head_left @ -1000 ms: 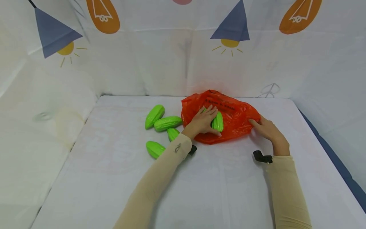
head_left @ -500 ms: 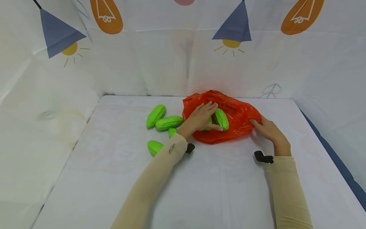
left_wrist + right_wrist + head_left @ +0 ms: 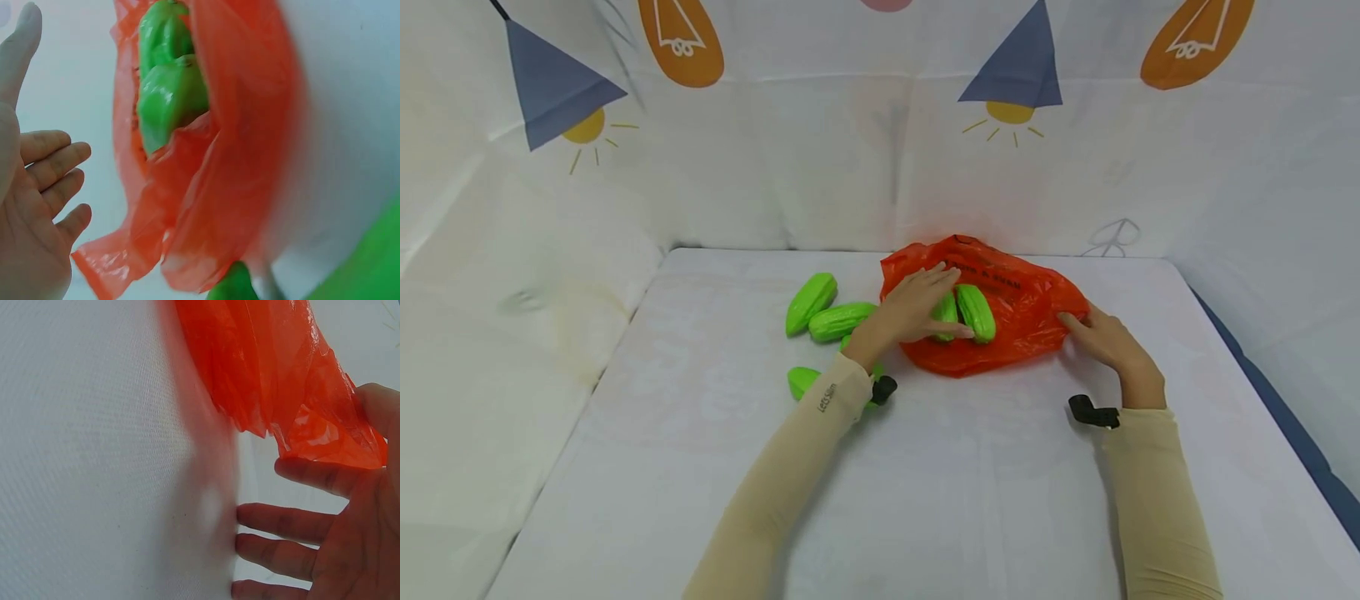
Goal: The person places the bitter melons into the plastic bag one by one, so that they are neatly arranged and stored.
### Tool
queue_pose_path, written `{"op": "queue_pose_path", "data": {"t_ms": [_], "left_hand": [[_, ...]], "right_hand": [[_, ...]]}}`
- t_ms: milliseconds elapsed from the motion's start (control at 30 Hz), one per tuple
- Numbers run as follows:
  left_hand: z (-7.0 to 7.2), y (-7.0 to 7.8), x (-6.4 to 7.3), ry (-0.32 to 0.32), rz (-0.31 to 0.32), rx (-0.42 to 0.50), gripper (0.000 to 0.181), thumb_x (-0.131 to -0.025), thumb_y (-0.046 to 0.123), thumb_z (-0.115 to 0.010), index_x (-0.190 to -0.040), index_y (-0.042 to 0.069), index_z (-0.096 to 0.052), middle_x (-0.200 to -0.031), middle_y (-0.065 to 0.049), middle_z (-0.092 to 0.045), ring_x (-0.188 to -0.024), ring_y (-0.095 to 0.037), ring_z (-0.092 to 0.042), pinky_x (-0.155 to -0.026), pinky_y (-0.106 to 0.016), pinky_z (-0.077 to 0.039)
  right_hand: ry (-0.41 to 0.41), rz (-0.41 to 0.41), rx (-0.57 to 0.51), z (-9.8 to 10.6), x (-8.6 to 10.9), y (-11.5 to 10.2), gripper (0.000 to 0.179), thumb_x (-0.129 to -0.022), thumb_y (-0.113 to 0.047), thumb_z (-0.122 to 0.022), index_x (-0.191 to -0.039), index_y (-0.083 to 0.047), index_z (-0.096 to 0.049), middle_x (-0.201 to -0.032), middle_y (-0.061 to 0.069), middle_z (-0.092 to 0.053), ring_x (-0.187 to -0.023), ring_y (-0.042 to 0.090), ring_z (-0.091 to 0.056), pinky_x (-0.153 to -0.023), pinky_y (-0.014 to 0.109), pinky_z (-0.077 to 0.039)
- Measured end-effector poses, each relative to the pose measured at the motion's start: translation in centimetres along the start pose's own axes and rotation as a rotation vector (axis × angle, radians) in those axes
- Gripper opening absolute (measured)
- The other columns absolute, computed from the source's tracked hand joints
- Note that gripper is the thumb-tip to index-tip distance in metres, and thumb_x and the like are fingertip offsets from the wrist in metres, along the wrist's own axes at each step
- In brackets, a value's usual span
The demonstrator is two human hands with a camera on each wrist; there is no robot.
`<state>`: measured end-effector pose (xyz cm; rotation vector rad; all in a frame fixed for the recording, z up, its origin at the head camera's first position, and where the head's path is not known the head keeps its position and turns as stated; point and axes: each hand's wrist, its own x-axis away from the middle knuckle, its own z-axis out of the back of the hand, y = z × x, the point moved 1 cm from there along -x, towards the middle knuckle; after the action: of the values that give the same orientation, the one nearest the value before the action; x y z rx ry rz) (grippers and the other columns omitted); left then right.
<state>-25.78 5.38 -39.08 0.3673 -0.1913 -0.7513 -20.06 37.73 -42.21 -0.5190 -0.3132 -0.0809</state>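
A red plastic bag [image 3: 1033,308] with dark printing lies at the back of the white table. Two light-green ridged bitter melons [image 3: 976,313] sit side by side at its mouth, and the left wrist view also shows the green melons [image 3: 172,100] framed by red plastic. My left hand [image 3: 913,307] is stretched over the bag's left part, fingers straight and thumb spread, partly covering one melon. In the left wrist view its palm [image 3: 31,212] holds nothing. My right hand [image 3: 1105,342] pinches the bag's right edge between thumb and index finger, the other fingers extended [image 3: 287,524].
Several more bitter melons [image 3: 811,303] lie on the table [image 3: 700,375] left of the bag, some partly hidden beneath my left forearm. A white printed cloth wall [image 3: 820,167] stands behind the table, with more cloth at both sides.
My left hand has drawn back leftward off the melons in the bag, uncovering both, its fingers now straight. My right hand stays at the bag's edge.
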Motion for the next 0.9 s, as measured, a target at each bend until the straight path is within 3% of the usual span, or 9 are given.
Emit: {"op": "queue_pose_path", "data": {"t_ms": [300, 567, 667, 900], "left_hand": [[2.1, -0.8, 2.0, 0.052, 0.004, 0.031, 0.102, -0.082, 0.066, -0.064, -0.158, 0.015, -0.017, -0.166, -0.005, -0.013, -0.153, -0.020, -0.007, -0.125, -0.041, -0.009], [1.7, -2.3, 3.8, 0.012, 0.026, 0.017, 0.101, -0.083, 0.065, -0.065, -0.158, 0.016, -0.019, -0.165, -0.002, -0.016, -0.154, -0.019, -0.005, -0.125, -0.044, -0.008], [1.6, -2.9, 4.7, 0.025, 0.040, 0.021, 0.100, -0.083, 0.065, -0.064, -0.158, 0.016, -0.019, -0.164, 0.000, -0.018, -0.154, -0.018, -0.006, -0.125, -0.042, -0.007], [2.8, -4.4, 6.1, 0.052, 0.102, 0.072, 0.097, -0.085, 0.062, -0.064, -0.158, 0.018, -0.018, -0.165, -0.001, -0.017, -0.153, -0.022, -0.009, -0.125, -0.041, -0.006]], "right_hand": [[-0.002, -0.007, 0.006, 0.0, 0.1, -0.3, 0.083, -0.100, -0.060, -0.025, -0.157, -0.003, -0.007, -0.148, 0.035, -0.033, -0.130, 0.052, -0.037, -0.105, 0.072, -0.030], [-0.023, -0.031, -0.004, -0.1, 0.3, -0.4, 0.085, -0.099, -0.063, -0.024, -0.157, -0.006, -0.002, -0.153, 0.034, -0.026, -0.133, 0.053, -0.032, -0.104, 0.074, -0.028], [-0.020, -0.025, 0.000, 0.0, 0.2, -0.4, 0.085, -0.099, -0.063, -0.024, -0.157, -0.005, -0.002, -0.153, 0.034, -0.026, -0.133, 0.053, -0.032, -0.104, 0.074, -0.028], [-0.016, -0.028, -0.003, -0.1, 0.0, -0.2, 0.085, -0.099, -0.063, -0.024, -0.157, -0.006, -0.002, -0.152, 0.034, -0.027, -0.132, 0.053, -0.034, -0.104, 0.074, -0.029]]}}
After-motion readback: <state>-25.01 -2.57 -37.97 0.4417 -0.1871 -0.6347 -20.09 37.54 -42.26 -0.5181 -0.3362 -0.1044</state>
